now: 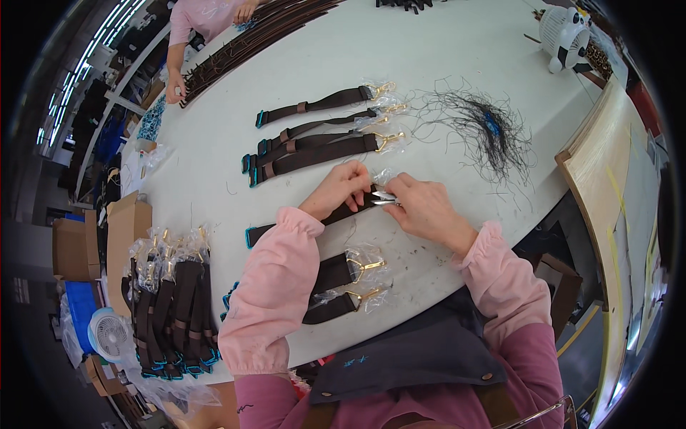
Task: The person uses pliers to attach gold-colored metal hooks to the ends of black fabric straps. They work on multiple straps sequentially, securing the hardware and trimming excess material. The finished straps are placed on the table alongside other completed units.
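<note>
A dark brown webbing strap (344, 211) lies across the table before me, a teal buckle (249, 237) at its far left end. My left hand (341, 190) is closed, its fingertips pinching at the strap's right end. In my right hand (427, 209) is a pair of silver thread snips (386, 198), its blades pointing left at that same end. Clear plastic wrap (386, 176) shows just past the fingers. The clasp end is mostly hidden by my hands. My left sleeve covers part of the strap.
Beyond my hands lie several finished-looking straps (321, 150) with gold clasps; more (334, 309) lie nearer me. A bundle of straps (182, 307) hangs at the left edge. Loose black threads (489, 136) are heaped at right. Another person's hand (175, 87) touches long brown strips (250, 50).
</note>
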`<state>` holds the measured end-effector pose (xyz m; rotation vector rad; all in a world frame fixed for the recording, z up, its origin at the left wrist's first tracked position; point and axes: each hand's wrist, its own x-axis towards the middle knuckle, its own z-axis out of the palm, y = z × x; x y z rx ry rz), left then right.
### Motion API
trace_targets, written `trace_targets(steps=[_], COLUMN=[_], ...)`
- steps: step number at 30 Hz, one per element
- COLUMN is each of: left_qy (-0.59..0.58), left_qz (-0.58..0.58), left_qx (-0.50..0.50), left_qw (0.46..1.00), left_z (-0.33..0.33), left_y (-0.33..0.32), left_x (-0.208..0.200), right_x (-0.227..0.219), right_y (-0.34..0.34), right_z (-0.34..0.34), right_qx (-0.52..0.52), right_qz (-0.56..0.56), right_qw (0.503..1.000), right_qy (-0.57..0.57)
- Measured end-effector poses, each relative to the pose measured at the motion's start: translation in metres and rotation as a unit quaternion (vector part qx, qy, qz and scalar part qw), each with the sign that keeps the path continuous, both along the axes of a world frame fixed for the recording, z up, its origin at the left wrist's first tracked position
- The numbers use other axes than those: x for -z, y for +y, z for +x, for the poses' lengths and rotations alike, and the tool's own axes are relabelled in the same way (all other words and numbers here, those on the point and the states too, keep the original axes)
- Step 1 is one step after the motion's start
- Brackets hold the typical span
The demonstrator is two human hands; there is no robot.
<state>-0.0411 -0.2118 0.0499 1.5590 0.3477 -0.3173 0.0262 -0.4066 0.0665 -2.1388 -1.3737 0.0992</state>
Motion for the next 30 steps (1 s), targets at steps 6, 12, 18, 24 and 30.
trace_targets(steps=[6,12,18,24,30], left_qy=[-0.068,-0.072,-0.082,-0.15,0.032], left_qz=[0.402,0.589,0.548,0.641,0.538], left_qx=[0.038,0.155,0.032,0.06,0.133], left_qw=[0.912,0.79,0.832,0.751,0.832], left_z=[-0.014,-0.085,-0.11,-0.135,-0.173], left_y=[0.034,0.057,0.062,0.054,0.062], left_x=[-0.017,-0.004,-0.032,-0.076,-0.077], right_x=[0.017,0.0,0.008,-0.021,-0.014], right_y=[0.008,-0.001,-0.029,-0.03,-0.019], right_z=[0.03,0.073,0.069,0.043,0.036], right_qx=[0.045,0.084,0.029,0.059,-0.013], right_qz=[-0.095,-0.076,-0.071,-0.078,-0.024], right_qw=[0.994,0.973,0.951,0.983,0.956], right_qy=[-0.012,0.201,0.301,0.159,0.292])
